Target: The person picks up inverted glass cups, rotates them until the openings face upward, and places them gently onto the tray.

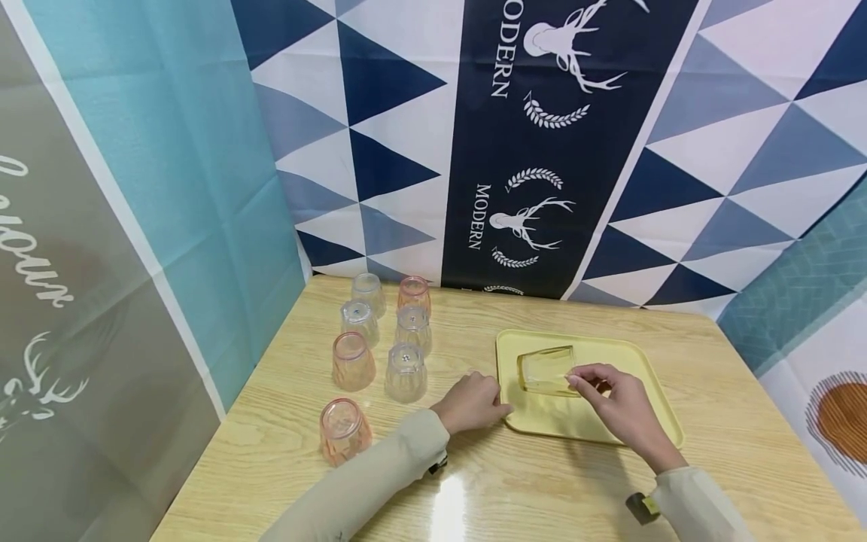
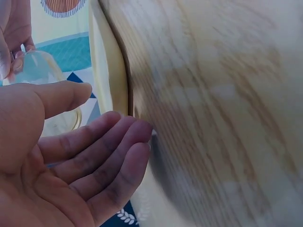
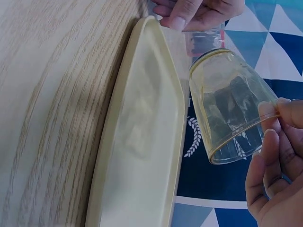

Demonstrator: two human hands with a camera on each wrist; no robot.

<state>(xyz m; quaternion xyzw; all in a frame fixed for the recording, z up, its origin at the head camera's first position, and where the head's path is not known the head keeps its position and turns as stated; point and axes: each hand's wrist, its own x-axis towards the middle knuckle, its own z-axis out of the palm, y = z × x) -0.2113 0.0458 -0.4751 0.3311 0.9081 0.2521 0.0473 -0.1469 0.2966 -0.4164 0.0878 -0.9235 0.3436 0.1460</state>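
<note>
My right hand [image 1: 622, 399] pinches the rim of a yellow-tinted drinking glass [image 1: 546, 370] between thumb and fingers. The glass lies on its side in the air above a pale yellow tray [image 1: 589, 430], as the right wrist view shows it apart from the tray's surface. At the tray's near left corner is my left hand [image 1: 472, 403], with loosely bent fingers and thumb apart in the left wrist view. Its fingertips [image 2: 135, 156] are close to the tray rim [image 2: 110, 71]; whether they touch it I cannot tell.
Left of the tray, several glasses stand upside down in two rough rows: pink ones [image 1: 353, 363] and clear ones [image 1: 406, 374]. Another pink glass [image 1: 344, 431] stands nearest, close to the left sleeve. Patterned cloth [image 1: 400, 150] hangs behind the wooden table [image 1: 467, 497].
</note>
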